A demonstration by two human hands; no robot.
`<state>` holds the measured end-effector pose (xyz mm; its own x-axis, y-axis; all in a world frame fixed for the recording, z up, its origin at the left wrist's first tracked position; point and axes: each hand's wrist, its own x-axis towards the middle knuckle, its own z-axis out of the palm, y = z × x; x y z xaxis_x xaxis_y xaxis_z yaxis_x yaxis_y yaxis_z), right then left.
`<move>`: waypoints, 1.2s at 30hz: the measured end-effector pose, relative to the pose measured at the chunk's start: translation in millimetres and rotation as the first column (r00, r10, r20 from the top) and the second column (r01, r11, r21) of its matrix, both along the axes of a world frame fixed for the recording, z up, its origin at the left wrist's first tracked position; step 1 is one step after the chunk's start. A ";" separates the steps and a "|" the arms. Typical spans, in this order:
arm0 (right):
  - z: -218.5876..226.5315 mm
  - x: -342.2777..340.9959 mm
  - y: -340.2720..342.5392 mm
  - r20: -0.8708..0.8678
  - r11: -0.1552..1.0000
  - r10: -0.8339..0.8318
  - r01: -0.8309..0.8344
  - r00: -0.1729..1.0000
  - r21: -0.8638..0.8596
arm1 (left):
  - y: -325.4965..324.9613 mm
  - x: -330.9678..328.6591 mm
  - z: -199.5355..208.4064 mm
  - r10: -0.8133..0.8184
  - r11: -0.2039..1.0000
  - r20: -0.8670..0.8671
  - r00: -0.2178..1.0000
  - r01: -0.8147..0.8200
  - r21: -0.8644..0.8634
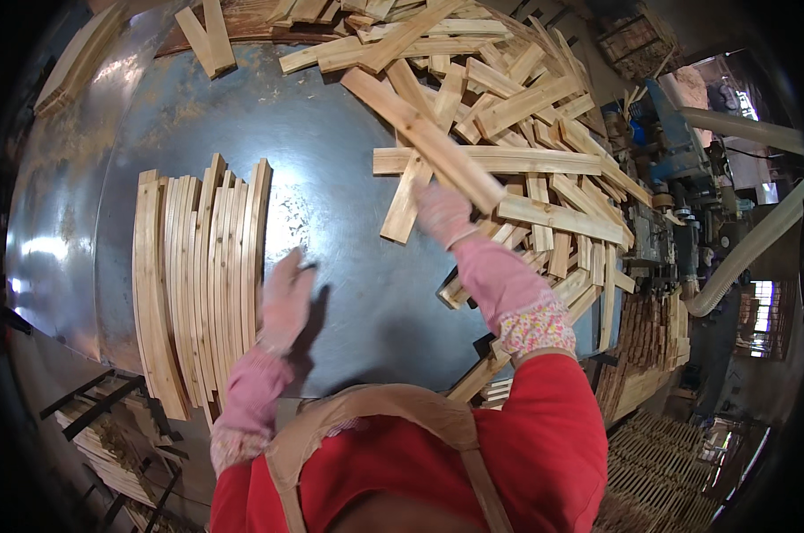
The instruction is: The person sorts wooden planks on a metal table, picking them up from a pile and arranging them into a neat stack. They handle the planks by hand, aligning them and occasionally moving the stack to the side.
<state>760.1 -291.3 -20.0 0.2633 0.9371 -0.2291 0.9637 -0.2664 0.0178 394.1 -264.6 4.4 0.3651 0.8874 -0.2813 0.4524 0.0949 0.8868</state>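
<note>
My left hand [286, 302], in a pale pinkish glove and slightly blurred, is beside the right edge of a row of planed wooden boards [180, 284]. Its fingers are stretched out and nothing shows in them. Farther right, my right hand [443, 213], gloved alike, reaches to the near-left edge of a heap of loose boards [517, 111]. One short board [403, 213] is just left of its fingers. A longer slanted board [428, 138] passes close above and right of the hand. The right fingers are blurred, so whether they grip a board is unclear.
Both hands are over a grey metal table [331, 115]. Two boards [208, 40] form a V at the far edge, with more stacked boards [78, 62] at far left. Machinery [677, 160] and a pale hose [748, 249] stand on the right. Slatted wood stacks [659, 471] are at lower right.
</note>
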 end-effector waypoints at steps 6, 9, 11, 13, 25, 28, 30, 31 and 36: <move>65.3 -13.2 44.2 -0.151 0.975 0.081 -0.047 0.985 0.217 | -3.8 118.3 -86.2 0.026 0.975 0.217 0.976 0.024 -0.222; 20.0 55.3 76.5 -0.038 0.968 -0.186 0.190 0.982 0.162 | -10.8 138.0 -83.1 0.020 0.980 0.190 0.982 0.018 -0.200; 5.8 48.7 89.3 0.017 0.971 -0.223 0.220 0.975 0.098 | 1.8 137.8 -87.7 0.065 0.995 0.138 0.988 -0.054 -0.083; 9.6 -1.0 87.1 0.008 0.984 -0.179 0.179 0.984 -0.009 | 16.8 135.3 -97.4 0.109 0.990 0.183 0.977 -0.090 -0.111; 2.0 -114.0 -102.8 -0.448 0.882 0.457 -0.456 0.768 0.118 | -41.3 -10.5 -114.5 0.137 0.852 0.075 0.988 -0.079 -0.517; 9.4 -72.4 -119.0 -0.304 0.804 0.542 -0.588 0.784 -0.083 | -57.9 -36.9 -84.8 0.098 0.930 -0.107 0.989 -0.129 -0.344; 17.3 -56.7 -115.6 -0.233 0.824 0.457 -0.507 0.859 -0.253 | -59.7 -58.3 -38.4 0.033 0.949 -0.135 0.990 -0.074 -0.305; 22.6 -52.0 -107.0 -0.208 0.825 0.481 -0.520 0.852 -0.220 | -67.1 -69.9 -48.4 0.102 0.918 0.011 0.995 -0.090 -0.387; 58.0 -75.3 -19.4 -0.173 0.901 0.428 -0.403 0.887 0.161 | -104.1 -125.4 -27.6 0.296 0.784 0.368 0.881 -0.004 -0.621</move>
